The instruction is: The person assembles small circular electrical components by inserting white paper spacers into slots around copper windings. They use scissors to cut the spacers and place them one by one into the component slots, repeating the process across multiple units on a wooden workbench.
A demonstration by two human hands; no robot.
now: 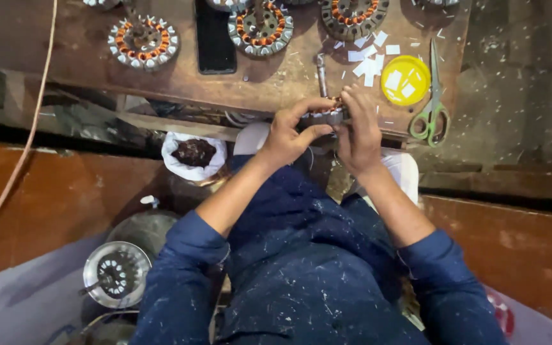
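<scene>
Both my hands meet at the near edge of a worn wooden bench [65, 45]. My left hand [291, 133] grips a round metal stator with copper windings [324, 115], thumb under it and fingers curled over its top. My right hand [359, 131] closes on the same stator from the right, fingertips pressed on its rim. Most of the stator is hidden by my fingers. My forearms come out of rolled dark blue sleeves.
Three wound stators [143, 41] [260, 27] [354, 15] lie on the bench with a black phone [215, 38], white paper slips [368, 61], a yellow lid [405, 80], green-handled scissors [432, 112] and a metal rod [321, 73]. A white bag of dark scraps [193, 155] and a motor housing [116, 273] sit below.
</scene>
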